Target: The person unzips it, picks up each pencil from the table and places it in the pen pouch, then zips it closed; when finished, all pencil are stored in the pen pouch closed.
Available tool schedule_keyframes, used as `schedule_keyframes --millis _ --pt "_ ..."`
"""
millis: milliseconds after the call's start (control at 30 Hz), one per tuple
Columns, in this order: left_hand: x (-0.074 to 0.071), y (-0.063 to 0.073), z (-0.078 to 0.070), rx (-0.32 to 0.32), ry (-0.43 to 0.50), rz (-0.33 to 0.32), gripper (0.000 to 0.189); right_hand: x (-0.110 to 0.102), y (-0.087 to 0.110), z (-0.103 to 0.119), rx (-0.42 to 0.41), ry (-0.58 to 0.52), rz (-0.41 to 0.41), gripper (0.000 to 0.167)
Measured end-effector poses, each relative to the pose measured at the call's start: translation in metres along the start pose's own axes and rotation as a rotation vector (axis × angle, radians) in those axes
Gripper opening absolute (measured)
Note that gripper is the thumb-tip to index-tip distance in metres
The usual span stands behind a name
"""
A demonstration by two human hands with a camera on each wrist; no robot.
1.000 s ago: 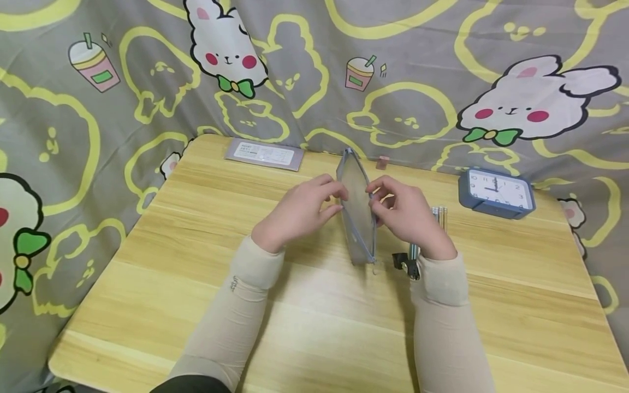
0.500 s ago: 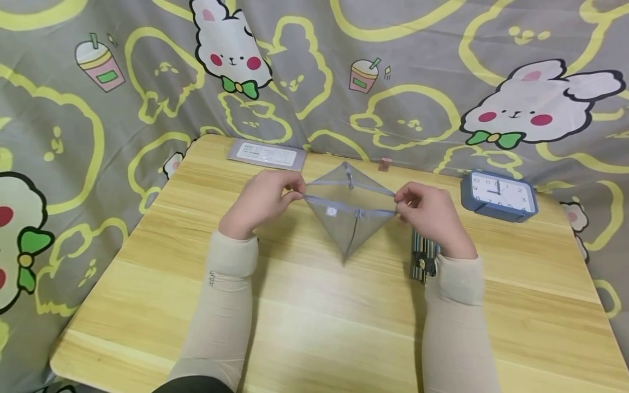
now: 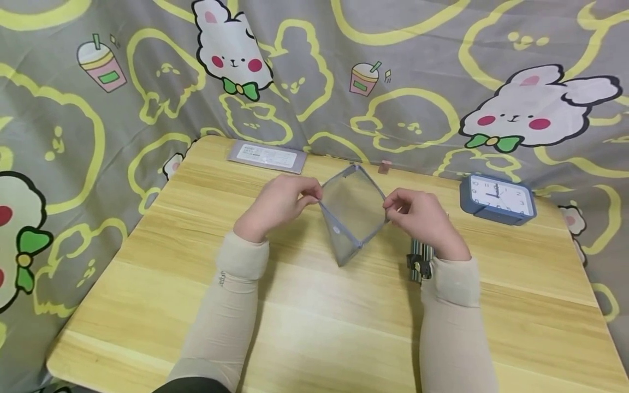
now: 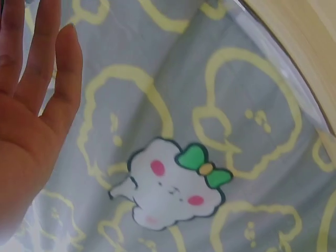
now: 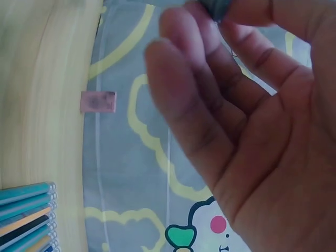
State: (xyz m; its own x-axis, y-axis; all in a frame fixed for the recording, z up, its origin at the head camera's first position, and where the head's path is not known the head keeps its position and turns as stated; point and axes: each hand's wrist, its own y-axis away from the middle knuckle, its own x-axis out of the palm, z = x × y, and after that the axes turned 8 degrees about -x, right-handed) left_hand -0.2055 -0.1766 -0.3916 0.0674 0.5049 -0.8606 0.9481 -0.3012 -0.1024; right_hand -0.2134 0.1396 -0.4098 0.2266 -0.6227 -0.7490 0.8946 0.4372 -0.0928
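A grey see-through zipper pouch (image 3: pixel 351 204) hangs over the middle of the table, its mouth spread into a diamond with blue-grey edging. My left hand (image 3: pixel 280 207) pinches the left side of the mouth between thumb and finger. On the opposite side, my right hand (image 3: pixel 425 218) pinches the other edge. Beneath the right hand lies a bundle of striped pencils (image 5: pixel 26 220), partly covered by that hand in the head view. A small black item (image 3: pixel 417 265) sits on the near part of the bundle. The left wrist view shows fingers but hardly any pouch.
A blue alarm clock (image 3: pixel 501 197) stands at the back right of the wooden table (image 3: pixel 314 327). A flat mauve packet with a white label (image 3: pixel 265 157) lies at the back left. Behind the pouch is a small pink tag (image 3: pixel 385 166). A patterned curtain (image 3: pixel 417 54) borders the table.
The pouch's mouth went from a narrow slit to widely spread as both hands moved apart. Since then the hands have come slightly closer together and the pouch has turned into a taller diamond.
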Motion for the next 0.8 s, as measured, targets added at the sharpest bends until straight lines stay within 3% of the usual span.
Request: schedule_keyframes --millis 267,467,600,700,800 --pt "0.013 -0.004 -0.013 0.042 -0.019 0.063 0.006 -0.004 0.002 -0.010 0.016 0.024 0.090 0.017" --pt "0.016 -0.006 -0.016 0.051 -0.024 0.073 0.007 -0.035 0.025 -0.036 0.079 0.074 -0.032 0.024" --pt "0.019 -0.006 -0.016 0.041 -0.025 0.074 0.007 -0.059 0.049 -0.063 0.200 0.159 -0.133 0.029" --pt "0.019 -0.006 -0.017 0.044 -0.026 0.072 0.006 -0.067 0.059 -0.085 0.269 0.215 -0.127 0.031" --pt "0.019 -0.007 -0.018 0.055 -0.025 0.071 0.006 -0.064 0.061 -0.107 0.299 0.225 -0.060 0.033"
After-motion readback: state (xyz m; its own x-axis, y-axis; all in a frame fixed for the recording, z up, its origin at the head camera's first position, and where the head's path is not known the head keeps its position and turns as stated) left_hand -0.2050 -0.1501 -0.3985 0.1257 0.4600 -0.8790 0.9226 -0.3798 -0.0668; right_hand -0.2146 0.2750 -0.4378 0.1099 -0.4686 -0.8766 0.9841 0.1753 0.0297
